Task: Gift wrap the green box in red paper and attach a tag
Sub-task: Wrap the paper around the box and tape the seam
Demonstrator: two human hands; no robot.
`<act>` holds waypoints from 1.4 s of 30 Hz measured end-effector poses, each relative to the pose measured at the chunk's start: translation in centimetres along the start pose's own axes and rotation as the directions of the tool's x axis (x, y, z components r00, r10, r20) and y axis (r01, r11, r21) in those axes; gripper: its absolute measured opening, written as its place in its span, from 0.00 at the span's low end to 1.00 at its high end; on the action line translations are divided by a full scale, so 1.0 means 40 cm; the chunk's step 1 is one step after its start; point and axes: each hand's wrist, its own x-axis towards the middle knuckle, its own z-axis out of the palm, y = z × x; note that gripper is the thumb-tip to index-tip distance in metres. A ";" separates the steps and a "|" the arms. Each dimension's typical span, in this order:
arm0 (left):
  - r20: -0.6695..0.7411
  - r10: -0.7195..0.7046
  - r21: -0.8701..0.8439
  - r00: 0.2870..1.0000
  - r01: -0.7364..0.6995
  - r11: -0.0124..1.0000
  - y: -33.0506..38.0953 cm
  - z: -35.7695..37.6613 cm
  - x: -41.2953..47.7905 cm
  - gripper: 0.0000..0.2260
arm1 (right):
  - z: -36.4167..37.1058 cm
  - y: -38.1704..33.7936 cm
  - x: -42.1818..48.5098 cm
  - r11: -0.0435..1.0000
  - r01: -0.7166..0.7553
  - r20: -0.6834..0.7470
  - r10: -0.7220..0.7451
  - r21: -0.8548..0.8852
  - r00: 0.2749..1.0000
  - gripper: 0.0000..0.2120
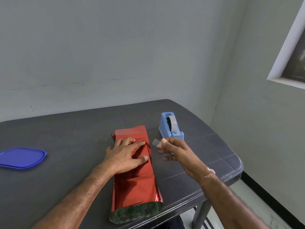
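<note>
My left hand (pixel 127 154) presses flat, fingers spread, on the red paper (pixel 135 182) just left of the tape dispenser (pixel 171 127), probably pinning the seam. The green box is hidden inside the wrap. My right hand (pixel 178 152) pinches a tape strip (pixel 156 143) in front of the dispenser, ready for the seam.

The red paper (pixel 135 179) hid the box, and the dim green at its open near end could not be told for certain. The blue lid (pixel 21 158) ran off the left edge; the right forearm (pixel 234 205) was blurred.
</note>
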 end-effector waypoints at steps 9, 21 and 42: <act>0.163 0.003 0.081 0.987 -0.017 0.997 -0.009 -0.062 0.069 0.42 | -0.002 -0.035 0.104 0.950 0.006 0.228 0.068 -0.311 0.971 0.16; 0.182 -0.001 0.044 0.983 -0.007 0.999 -0.014 -0.059 0.079 0.44 | 0.027 -0.035 0.169 0.851 0.053 0.275 0.110 -0.523 0.955 0.21; 0.168 0.014 -0.008 0.986 -0.013 1.000 -0.032 -0.041 0.083 0.45 | 0.037 0.031 0.181 0.840 -0.173 0.128 0.274 -0.515 0.953 0.22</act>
